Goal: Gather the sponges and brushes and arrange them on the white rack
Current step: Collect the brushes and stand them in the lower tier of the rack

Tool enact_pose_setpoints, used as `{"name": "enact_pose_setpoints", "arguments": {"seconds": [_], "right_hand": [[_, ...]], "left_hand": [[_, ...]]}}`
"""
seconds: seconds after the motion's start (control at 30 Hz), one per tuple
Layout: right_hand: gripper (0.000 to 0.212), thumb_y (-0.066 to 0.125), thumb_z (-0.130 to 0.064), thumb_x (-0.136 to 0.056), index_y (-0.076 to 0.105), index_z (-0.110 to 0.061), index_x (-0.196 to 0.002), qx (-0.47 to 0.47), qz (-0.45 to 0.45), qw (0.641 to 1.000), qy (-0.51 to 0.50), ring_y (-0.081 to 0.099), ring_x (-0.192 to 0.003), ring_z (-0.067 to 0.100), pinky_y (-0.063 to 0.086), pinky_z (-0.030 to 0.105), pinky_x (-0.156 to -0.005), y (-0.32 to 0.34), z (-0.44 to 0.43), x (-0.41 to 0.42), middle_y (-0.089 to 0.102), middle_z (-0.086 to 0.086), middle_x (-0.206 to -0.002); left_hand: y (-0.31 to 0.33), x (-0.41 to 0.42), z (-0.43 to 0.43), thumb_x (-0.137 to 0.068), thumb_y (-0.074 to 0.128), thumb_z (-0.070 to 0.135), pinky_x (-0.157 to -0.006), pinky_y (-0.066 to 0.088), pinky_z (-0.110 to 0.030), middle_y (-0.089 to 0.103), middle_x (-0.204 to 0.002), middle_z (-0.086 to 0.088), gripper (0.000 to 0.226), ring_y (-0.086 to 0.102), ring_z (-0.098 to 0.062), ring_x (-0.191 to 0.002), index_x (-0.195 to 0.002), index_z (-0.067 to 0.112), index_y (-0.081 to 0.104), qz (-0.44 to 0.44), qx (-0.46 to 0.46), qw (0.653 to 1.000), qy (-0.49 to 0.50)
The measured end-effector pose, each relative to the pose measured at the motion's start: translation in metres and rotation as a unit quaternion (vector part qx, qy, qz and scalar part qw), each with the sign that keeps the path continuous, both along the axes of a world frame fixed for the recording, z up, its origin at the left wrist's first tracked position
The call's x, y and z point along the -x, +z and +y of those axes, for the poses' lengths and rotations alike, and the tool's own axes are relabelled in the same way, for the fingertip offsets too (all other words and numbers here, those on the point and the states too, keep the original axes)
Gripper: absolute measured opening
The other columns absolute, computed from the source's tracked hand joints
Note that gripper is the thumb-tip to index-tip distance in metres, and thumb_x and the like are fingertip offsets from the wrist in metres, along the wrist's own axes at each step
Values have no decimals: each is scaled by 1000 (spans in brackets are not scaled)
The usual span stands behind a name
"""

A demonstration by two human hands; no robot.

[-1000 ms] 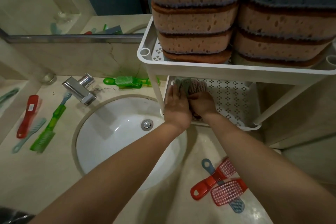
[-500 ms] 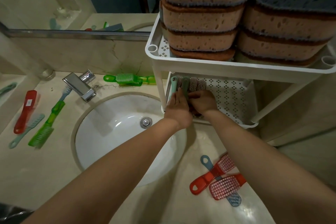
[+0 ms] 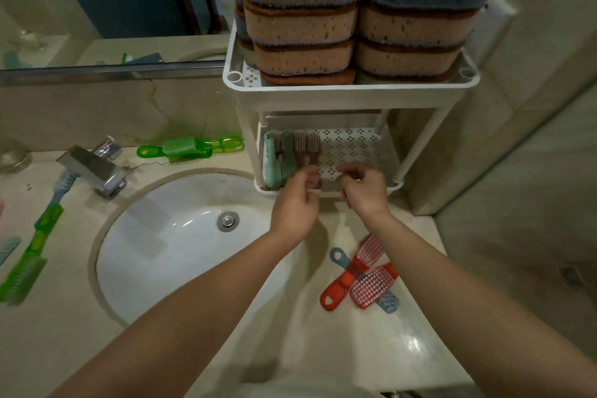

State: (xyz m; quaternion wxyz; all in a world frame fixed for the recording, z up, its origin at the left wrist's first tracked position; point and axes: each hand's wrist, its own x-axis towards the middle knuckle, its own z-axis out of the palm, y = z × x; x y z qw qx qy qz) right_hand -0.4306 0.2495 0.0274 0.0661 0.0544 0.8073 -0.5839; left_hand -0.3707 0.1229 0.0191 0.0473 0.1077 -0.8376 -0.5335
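Note:
The white rack point(image 3: 352, 95) stands on the counter right of the sink. Its top tier carries two stacks of orange and blue sponges point(image 3: 303, 22). On the lower tier point(image 3: 355, 152), two teal brushes point(image 3: 274, 158) and two pink brushes point(image 3: 307, 147) stand on edge side by side at the left. My left hand point(image 3: 295, 203) is at the tier's front rim, its fingertips pinching the handle of the rightmost pink brush. My right hand point(image 3: 363, 189) hovers just right of it with loosely curled fingers, holding nothing.
Two red brushes point(image 3: 355, 278) lie crossed over a blue brush point(image 3: 389, 302) on the counter near my right forearm. Green brushes lie behind the sink point(image 3: 185, 147) and at far left point(image 3: 29, 268). The faucet point(image 3: 93, 168) overhangs the white basin point(image 3: 168, 252).
Both hands have drawn back from the row of brushes to the lower tier's front rim. My right hand let go and moved right. The brushes now stand in full view.

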Motion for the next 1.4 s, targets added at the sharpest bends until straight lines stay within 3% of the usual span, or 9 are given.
{"name": "enact_pose_setpoints", "arguments": {"seconds": [0.13,0.27,0.43,0.6,0.8,0.97,1.2,1.4], "right_hand": [[16,60,1,-87,69,-13,-90,20,-2,999,-35,55,-51,11,41,16,-42,-8,28,-33,65,1,-80],[26,62,2,-83,68,-23,-82,1,-32,996,-78,59,-64,16,47,21,-54,-23,53,-62,66,-1,-80],[24,64,-3,-81,69,-27,-80,-33,-74,992,-96,65,-72,14,51,27,-69,-43,77,-93,69,-6,-78],[24,62,0,-83,67,-23,-82,-33,-88,990,-101,68,-82,23,55,36,-80,-50,81,-105,70,2,-83],[28,57,3,-81,68,-22,-85,-25,-81,996,-34,63,-67,18,53,32,-68,-42,48,-100,67,0,-75],[24,57,3,-84,68,-17,-89,-5,-89,995,43,58,-55,19,48,28,-52,-37,-3,-85,61,2,-67],[19,57,2,-86,67,-14,-91,19,-105,975,193,63,-69,20,48,19,-58,-34,-71,-79,63,8,-81],[19,55,2,-87,66,-10,-97,6,-124,952,281,63,-67,19,48,27,-63,-30,-130,-88,61,10,-84]], "left_hand": [[-10,-15,14,-92,50,7,-75,47,-11,64,-98,17,36,61,1,-91,-116,34,54,-45,-24,998,-47],[-20,-33,31,-92,53,11,-69,49,-14,65,-92,13,30,62,8,-76,-110,35,55,-87,-16,989,-122],[-31,-51,51,-89,55,12,-81,54,-38,66,-92,9,30,65,-11,-83,-108,35,56,-134,-8,975,-177],[-37,-60,56,-85,54,10,-87,52,-40,69,-92,8,34,65,-13,-89,-102,39,55,-154,-13,971,-181],[-37,-60,30,-91,55,14,-82,54,-34,66,-90,9,26,65,-12,-83,-108,34,56,-149,-35,982,-115],[-33,-66,-12,-92,50,14,-83,54,-40,68,-94,5,24,69,-11,-80,-107,33,54,-144,-50,988,-10],[-18,-87,-70,-88,47,12,-86,52,-39,66,-95,8,30,64,-16,-88,-105,35,55,-139,-48,978,149],[-11,-119,-124,-88,47,12,-88,51,-41,67,-95,9,30,64,-18,-89,-97,40,54,-126,-65,956,258]]}}
